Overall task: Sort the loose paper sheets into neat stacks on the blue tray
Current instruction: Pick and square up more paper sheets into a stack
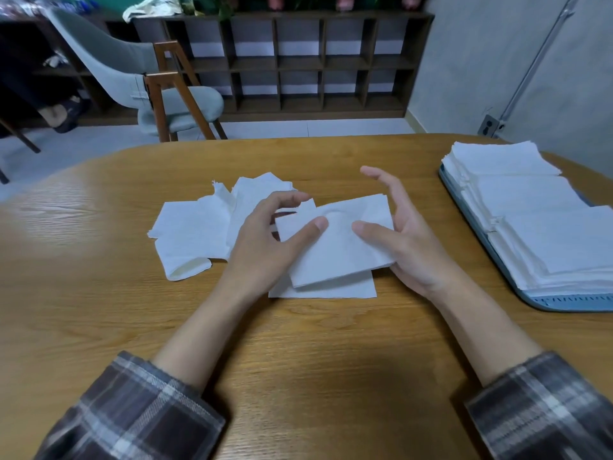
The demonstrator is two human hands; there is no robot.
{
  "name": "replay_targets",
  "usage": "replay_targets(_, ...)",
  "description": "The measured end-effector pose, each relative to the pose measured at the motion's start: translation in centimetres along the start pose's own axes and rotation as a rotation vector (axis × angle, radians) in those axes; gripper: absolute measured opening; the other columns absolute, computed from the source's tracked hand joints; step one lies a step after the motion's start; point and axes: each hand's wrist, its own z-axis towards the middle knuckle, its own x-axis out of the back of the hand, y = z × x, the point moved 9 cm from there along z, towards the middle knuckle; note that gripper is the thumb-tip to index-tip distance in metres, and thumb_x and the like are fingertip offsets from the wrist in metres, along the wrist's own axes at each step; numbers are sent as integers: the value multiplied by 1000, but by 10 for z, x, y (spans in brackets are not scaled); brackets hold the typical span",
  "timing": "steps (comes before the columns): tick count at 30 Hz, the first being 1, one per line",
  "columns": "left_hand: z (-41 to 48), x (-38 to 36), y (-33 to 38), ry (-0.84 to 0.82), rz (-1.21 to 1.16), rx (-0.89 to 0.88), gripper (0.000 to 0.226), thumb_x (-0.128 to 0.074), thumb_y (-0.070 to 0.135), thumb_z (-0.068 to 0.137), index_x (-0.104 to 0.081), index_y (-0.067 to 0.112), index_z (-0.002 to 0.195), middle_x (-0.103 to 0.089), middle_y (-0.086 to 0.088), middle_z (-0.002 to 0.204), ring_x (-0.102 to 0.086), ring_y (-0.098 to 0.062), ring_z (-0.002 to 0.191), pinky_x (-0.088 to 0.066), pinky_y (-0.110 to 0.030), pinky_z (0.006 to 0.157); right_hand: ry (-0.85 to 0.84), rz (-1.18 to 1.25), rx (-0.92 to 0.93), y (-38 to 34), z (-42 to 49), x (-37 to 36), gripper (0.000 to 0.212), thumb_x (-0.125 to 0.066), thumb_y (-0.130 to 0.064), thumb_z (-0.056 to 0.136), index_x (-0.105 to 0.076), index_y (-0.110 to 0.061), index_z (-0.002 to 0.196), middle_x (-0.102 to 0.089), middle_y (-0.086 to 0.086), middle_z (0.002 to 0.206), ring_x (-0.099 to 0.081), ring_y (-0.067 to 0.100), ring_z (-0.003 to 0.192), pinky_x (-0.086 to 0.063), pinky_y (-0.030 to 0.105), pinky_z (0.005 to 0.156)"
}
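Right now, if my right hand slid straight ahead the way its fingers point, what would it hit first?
Probably nothing: the right hand points away and slightly left, over bare table to its far edge. The loose sheets lie left of that line, the blue tray right.

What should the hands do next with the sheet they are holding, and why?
Probably carry the folded sheet rightward and lay it on a stack on the blue tray. The left hand and right hand both hold it, thumbs on top, above a flat sheet on the table. It looks folded square, and the tray's stacks sit to the right.
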Motion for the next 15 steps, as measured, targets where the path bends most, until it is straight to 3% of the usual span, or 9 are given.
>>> replay_targets(3,-2,-5,2,-48,-154,44,35,-80,31,92,-67,35,124,-77,12,100,-74,-6,89,-54,-20,74,62,-11,26,-1,2,9,67,-67,-1,99,-45,-45,145,-75,7,116,-74,27,106,-63,46,88)
replay_targets(6,-2,1,4,13,-86,-20,40,-80,23,93,-62,36,127,-76,7,111,-76,-15,93,-59,-29,73,51,-126,34,0,1,8,53,-72,-7,97,-58,-38,138,-72,-2,123,-71,21,115,-59,42,97)
replay_targets(8,-3,0,4,33,-30,-70,46,-81,23,93,-58,37,129,-72,10,118,-73,-10,98,-58,-26,78,70,-285,63,-2,0,9,35,-72,-6,96,-73,-26,125,-73,-14,122,-66,8,119,-51,30,105)
replay_targets(11,-6,-3,14,59,191,-229,53,-84,23,88,-54,31,131,-60,15,127,-59,-4,118,-48,-15,93,236,-405,80,-7,0,24,28,-69,1,96,-80,-22,108,-76,-23,111,-62,-11,114,-41,4,95)
replay_targets(13,-6,-8,17,6,293,-286,43,-86,23,85,-60,29,118,-58,12,123,-56,-6,119,-44,-15,93,374,-436,86,-8,-1,41,30,-67,2,95,-81,-22,106,-75,-26,107,-61,-18,107,-38,-2,86)
replay_targets(15,-6,-22,11,-180,333,-267,29,-87,25,82,-68,29,103,-65,14,109,-61,-8,109,-45,-17,86,436,-446,80,-6,-2,51,31,-67,2,95,-81,-23,107,-73,-28,107,-60,-19,102,-38,-1,82)
